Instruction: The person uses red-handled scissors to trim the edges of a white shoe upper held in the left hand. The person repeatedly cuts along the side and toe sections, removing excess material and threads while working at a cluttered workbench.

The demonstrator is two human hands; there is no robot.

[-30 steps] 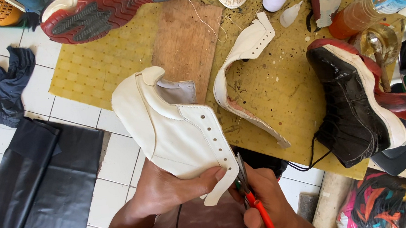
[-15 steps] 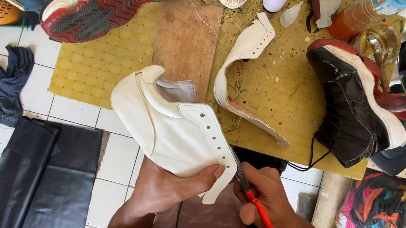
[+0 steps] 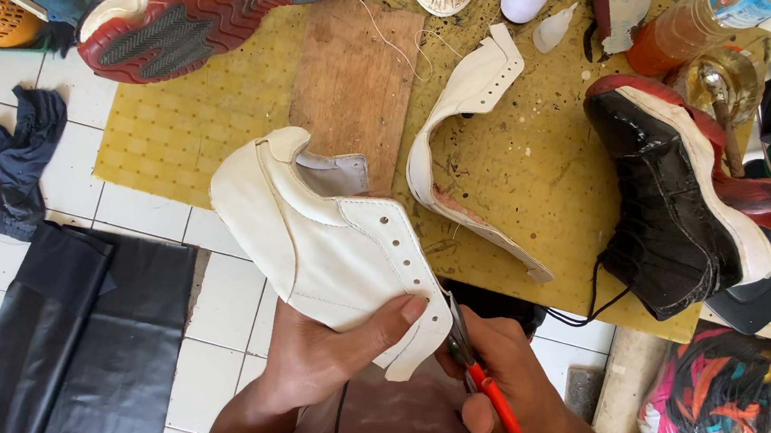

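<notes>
Left hand (image 3: 324, 357) grips white shoe upper (image 3: 332, 251) from below, thumb on eyelet edge. Right hand (image 3: 508, 380) closed on red-handled scissors (image 3: 478, 369), blades at that edge

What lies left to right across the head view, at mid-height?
Blue cloth → white shoe upper → white curved strip → black shoe

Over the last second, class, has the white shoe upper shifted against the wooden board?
No. The white shoe upper keeps its heel beside the wooden board, held by the left hand.
</notes>
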